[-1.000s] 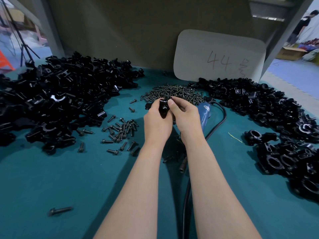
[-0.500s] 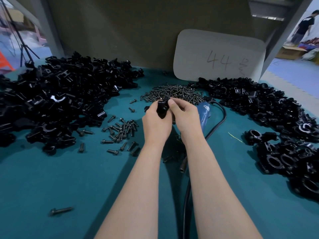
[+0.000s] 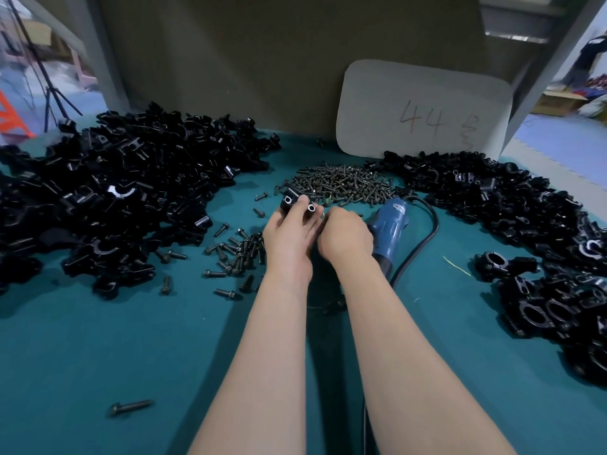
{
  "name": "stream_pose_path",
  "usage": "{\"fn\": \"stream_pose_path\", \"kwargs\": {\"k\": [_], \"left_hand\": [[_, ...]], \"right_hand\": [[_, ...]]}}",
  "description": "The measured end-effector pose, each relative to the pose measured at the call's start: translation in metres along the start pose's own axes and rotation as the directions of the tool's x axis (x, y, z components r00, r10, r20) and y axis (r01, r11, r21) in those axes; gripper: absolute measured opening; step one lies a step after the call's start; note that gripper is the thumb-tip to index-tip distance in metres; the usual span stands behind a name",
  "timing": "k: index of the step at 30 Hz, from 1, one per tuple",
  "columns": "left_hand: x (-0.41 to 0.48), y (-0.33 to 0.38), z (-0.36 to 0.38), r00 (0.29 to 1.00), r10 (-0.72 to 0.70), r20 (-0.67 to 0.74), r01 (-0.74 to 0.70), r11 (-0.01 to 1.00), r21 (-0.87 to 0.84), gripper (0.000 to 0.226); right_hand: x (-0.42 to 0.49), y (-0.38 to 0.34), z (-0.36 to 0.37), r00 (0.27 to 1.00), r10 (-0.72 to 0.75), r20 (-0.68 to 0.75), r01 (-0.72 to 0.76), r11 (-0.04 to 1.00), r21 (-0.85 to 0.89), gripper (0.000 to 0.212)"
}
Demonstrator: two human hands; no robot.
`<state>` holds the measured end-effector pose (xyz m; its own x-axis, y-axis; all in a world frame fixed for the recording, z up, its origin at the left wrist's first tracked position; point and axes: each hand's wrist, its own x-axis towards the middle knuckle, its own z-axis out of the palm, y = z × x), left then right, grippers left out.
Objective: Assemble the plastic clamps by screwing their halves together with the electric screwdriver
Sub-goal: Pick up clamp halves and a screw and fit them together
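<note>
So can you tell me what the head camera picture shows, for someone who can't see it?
A person's left hand holds a black clamp over a teal table, while the right hand curls beside it, next to a blue screwdriver. Piles of black clamp parts lie on both sides, with screws heaped behind the hands.

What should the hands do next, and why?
Probably the right hand should pick a screw from the screw pile just beyond it. The left hand holds a clamp with two open holes facing up, and the screwdriver lies unused.
</note>
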<state>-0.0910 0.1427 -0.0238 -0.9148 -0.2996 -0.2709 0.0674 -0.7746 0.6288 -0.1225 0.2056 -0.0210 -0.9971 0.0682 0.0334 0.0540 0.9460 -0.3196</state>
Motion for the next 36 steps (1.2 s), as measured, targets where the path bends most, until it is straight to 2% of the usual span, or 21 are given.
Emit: {"fn": "stream_pose_path", "kwargs": {"k": [4, 8, 10, 13, 15, 17, 22, 24, 26, 28, 30, 32, 34, 36], "left_hand": [[0.001, -0.002, 0.000, 1.000, -0.016, -0.008, 0.016, 1.000, 0.018, 0.007], [0.002, -0.003, 0.000, 1.000, 0.031, -0.001, -0.031, 0.996, 0.086, 0.005], [0.003, -0.007, 0.000, 0.998, 0.059, 0.011, -0.060, 0.987, 0.150, 0.003], [0.004, -0.014, 0.001, 0.992, 0.119, 0.042, -0.126, 0.942, 0.310, 0.004], [0.004, -0.019, 0.001, 0.986, 0.160, 0.048, -0.165, 0.887, 0.432, 0.003], [0.003, -0.024, 0.001, 0.976, 0.212, 0.057, -0.207, 0.806, 0.554, 0.005], [0.002, -0.034, -0.001, 0.942, 0.308, 0.134, -0.294, 0.563, 0.772, 0.031], [0.002, -0.034, -0.001, 0.940, 0.316, 0.127, -0.292, 0.558, 0.776, 0.032], [0.002, -0.032, -0.001, 0.940, 0.329, 0.083, -0.276, 0.596, 0.754, 0.023], [0.003, -0.031, -0.001, 0.940, 0.339, 0.047, -0.266, 0.640, 0.721, 0.014], [0.002, -0.031, 0.000, 0.939, 0.342, 0.029, -0.266, 0.673, 0.690, 0.013], [0.000, -0.031, 0.001, 0.935, 0.352, 0.026, -0.267, 0.657, 0.705, 0.024], [-0.001, -0.032, 0.002, 0.934, 0.356, 0.017, -0.254, 0.630, 0.734, 0.047], [0.001, -0.034, 0.001, 0.932, 0.363, 0.022, -0.261, 0.627, 0.734, 0.050]], "right_hand": [[0.000, 0.000, -0.001, 1.000, -0.005, -0.029, 0.007, 0.997, 0.075, 0.021], [0.003, 0.011, -0.010, 0.993, 0.016, -0.114, 0.031, 0.917, 0.399, 0.022], [0.004, 0.018, -0.017, 0.987, 0.035, -0.158, 0.060, 0.829, 0.557, 0.020], [0.000, 0.027, -0.028, 0.984, 0.044, -0.172, 0.113, 0.587, 0.801, 0.014], [-0.003, 0.030, -0.029, 0.982, 0.018, -0.190, 0.156, 0.499, 0.852, 0.017], [-0.006, 0.031, -0.025, 0.975, -0.002, -0.221, 0.196, 0.467, 0.862, 0.015], [-0.010, 0.024, -0.015, 0.973, -0.081, -0.214, 0.229, 0.384, 0.894, 0.016], [-0.008, 0.023, -0.015, 0.978, -0.084, -0.189, 0.206, 0.358, 0.911, 0.018], [-0.006, 0.025, -0.016, 0.984, -0.077, -0.162, 0.178, 0.316, 0.932, 0.020], [-0.004, 0.027, -0.016, 0.984, -0.077, -0.159, 0.176, 0.353, 0.919, 0.022], [-0.003, 0.028, -0.015, 0.982, -0.087, -0.169, 0.190, 0.442, 0.877, 0.025], [-0.003, 0.027, -0.014, 0.976, -0.098, -0.194, 0.216, 0.508, 0.834, 0.025], [-0.003, 0.025, -0.013, 0.970, -0.113, -0.213, 0.240, 0.532, 0.812, 0.024], [-0.003, 0.024, -0.012, 0.967, -0.128, -0.221, 0.255, 0.556, 0.791, 0.021]]}}
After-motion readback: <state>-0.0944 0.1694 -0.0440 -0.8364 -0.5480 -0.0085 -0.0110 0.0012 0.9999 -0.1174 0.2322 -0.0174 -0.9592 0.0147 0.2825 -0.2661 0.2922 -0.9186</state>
